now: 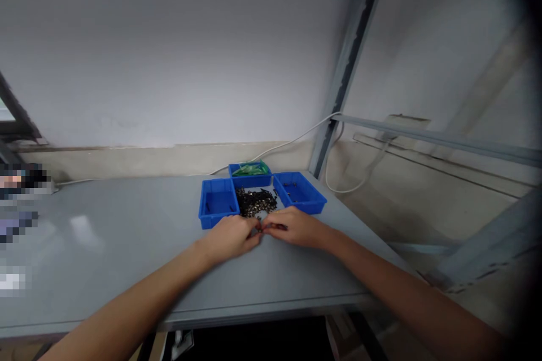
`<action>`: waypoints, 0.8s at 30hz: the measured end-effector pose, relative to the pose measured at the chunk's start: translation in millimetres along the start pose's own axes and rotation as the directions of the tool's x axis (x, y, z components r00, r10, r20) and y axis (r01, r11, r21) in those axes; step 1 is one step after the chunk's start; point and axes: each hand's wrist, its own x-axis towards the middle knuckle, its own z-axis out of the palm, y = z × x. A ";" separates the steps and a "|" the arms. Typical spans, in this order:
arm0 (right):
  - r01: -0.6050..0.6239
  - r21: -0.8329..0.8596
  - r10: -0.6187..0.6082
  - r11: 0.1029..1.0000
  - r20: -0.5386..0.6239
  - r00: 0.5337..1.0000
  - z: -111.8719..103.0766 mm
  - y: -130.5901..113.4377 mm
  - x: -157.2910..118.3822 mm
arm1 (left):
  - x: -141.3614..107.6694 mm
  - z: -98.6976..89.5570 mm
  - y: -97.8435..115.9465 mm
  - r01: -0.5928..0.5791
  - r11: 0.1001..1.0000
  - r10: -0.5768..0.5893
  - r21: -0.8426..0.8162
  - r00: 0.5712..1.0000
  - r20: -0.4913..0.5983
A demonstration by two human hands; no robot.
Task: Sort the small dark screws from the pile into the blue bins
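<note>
My left hand [234, 236] and my right hand [292, 227] meet over the table in front of a pile of small dark and brassy metal parts [256, 202]. Both hands have their fingers pinched together, fingertips nearly touching. Whatever they pinch is too small and too covered to name. Left of the pile is a blue bin [218, 219] with a few dark bits inside. A second blue bin [315, 207], on the right, has a few small pieces on its floor. Behind the pile, a smaller blue bin [250, 181] holds a green plastic bag [252, 168].
The grey table [127, 237] runs along a wall, its front edge close to my body. A metal frame post [349, 62] rises behind the right bin. A white cable [292, 142] trails along the wall. Blurred-out items, perhaps part of a person, are at far left.
</note>
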 end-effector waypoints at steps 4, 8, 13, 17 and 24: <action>-0.029 -0.025 0.029 0.999 0.010 1.000 -0.7 1.7 0.0 | -0.5 -2.1 1.2 0.009 1.000 -0.009 -0.011 1.000 0.001; -0.054 -0.043 0.056 0.998 0.035 0.998 -0.7 2.2 0.3 | -0.5 -2.0 1.4 0.015 0.999 -0.015 -0.034 1.000 0.002; -0.091 -0.093 0.096 0.992 0.048 0.994 0.7 -0.5 0.9 | -1.5 -2.5 1.3 -0.002 0.999 0.001 -0.038 1.000 -0.017; -0.116 -0.093 0.121 0.989 0.053 0.991 -0.1 -3.5 1.1 | -2.0 -4.7 2.8 0.005 1.000 -0.005 -0.007 1.000 -0.027; -0.159 -0.028 0.161 0.987 0.119 0.980 7.4 -0.8 1.1 | -1.0 -6.5 5.1 0.048 0.999 -0.048 0.007 0.998 -0.030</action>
